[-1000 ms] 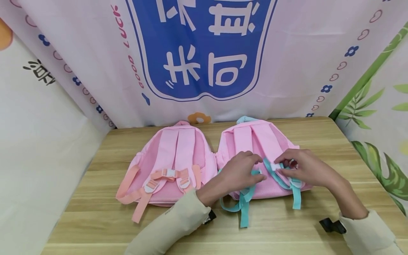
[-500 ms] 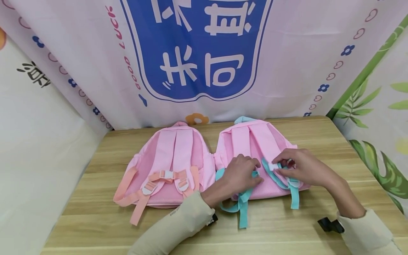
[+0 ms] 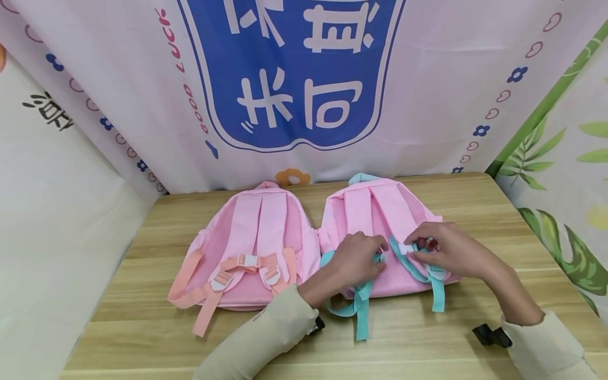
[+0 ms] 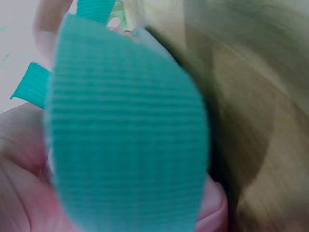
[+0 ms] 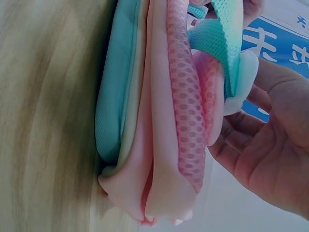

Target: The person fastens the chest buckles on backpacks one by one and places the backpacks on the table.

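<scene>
On the right, a pink backpack [image 3: 380, 211] with teal webbing lies straps up. My left hand [image 3: 353, 261] pinches a teal strap end [image 3: 378, 258] near its middle. The left wrist view is mostly filled by a loop of teal webbing [image 4: 125, 125], which covers much of the left palm [image 4: 24, 179]. Across from it, my right hand [image 3: 453, 248] holds a white buckle piece [image 3: 406, 249] on the other teal strap [image 3: 402, 259] between thumb and fingertips. In the right wrist view, the right hand [image 5: 277, 140] is beside the backpack's mesh back [image 5: 188, 111].
A second pink backpack [image 3: 242, 237] with orange straps lies against the left side of the first, its chest buckle [image 3: 248, 260] joined. Both rest on a wooden table [image 3: 418, 348]. A printed cloth [image 3: 437, 105] hangs behind the table.
The fingers of my left hand have drawn together around the teal strap end. My right hand keeps its pinch on the white buckle piece. The head view has shifted slightly.
</scene>
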Demonstrator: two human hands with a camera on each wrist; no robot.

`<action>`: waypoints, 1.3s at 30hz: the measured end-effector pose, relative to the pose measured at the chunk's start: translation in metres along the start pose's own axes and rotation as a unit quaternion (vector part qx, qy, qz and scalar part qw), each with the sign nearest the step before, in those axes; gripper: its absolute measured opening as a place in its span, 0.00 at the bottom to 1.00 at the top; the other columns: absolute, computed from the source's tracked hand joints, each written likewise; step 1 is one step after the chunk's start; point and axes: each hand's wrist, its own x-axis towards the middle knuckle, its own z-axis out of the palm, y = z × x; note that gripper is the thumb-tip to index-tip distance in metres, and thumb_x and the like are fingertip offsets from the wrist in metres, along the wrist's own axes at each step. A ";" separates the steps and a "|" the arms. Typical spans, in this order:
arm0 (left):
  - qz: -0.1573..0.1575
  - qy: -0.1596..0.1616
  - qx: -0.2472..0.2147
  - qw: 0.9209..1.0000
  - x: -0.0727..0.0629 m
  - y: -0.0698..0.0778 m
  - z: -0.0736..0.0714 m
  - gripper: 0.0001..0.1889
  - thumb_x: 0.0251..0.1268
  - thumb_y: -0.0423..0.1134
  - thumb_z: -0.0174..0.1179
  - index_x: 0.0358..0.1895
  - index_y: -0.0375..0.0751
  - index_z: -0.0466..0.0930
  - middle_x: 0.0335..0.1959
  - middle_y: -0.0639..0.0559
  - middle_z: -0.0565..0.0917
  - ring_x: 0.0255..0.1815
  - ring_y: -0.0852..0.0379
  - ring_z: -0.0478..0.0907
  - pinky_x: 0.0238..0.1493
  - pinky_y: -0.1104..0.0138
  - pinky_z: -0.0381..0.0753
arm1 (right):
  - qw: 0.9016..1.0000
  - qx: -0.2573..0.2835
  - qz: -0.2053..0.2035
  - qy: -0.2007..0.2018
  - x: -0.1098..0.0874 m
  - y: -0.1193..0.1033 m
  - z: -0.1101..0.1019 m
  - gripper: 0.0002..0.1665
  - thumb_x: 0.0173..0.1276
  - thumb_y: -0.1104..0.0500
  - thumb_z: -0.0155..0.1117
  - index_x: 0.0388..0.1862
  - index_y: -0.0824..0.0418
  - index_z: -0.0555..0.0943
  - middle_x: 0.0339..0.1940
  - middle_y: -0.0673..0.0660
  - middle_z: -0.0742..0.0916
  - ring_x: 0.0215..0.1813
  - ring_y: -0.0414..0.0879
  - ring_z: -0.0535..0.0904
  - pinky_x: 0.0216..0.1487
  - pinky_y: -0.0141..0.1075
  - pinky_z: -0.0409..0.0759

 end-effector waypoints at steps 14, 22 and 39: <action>0.061 0.005 -0.148 0.987 -0.011 -0.014 -0.014 0.16 0.79 0.35 0.63 0.65 0.41 0.85 0.56 0.52 0.91 0.51 0.65 0.83 0.56 0.76 0.82 | 1.000 0.013 -0.011 -0.002 0.000 -0.005 -0.001 0.15 0.67 0.60 0.80 0.51 0.57 0.90 0.38 0.43 0.88 0.39 0.33 0.79 0.40 0.30 0.84; 0.067 0.031 -0.180 0.981 -0.019 -0.020 -0.015 0.17 0.80 0.33 0.61 0.66 0.41 0.85 0.59 0.50 0.89 0.45 0.63 0.78 0.52 0.75 0.79 | 1.000 0.001 -0.027 0.013 0.002 -0.009 0.003 0.16 0.64 0.59 0.83 0.50 0.55 0.90 0.38 0.42 0.88 0.39 0.33 0.80 0.42 0.31 0.86; 0.079 0.031 -0.172 0.981 -0.020 -0.017 -0.009 0.17 0.82 0.32 0.58 0.68 0.40 0.83 0.63 0.49 0.88 0.43 0.62 0.77 0.48 0.77 0.75 | 0.998 -0.002 -0.047 0.039 0.002 -0.012 0.009 0.14 0.64 0.62 0.83 0.48 0.55 0.91 0.35 0.41 0.87 0.37 0.36 0.82 0.41 0.32 0.87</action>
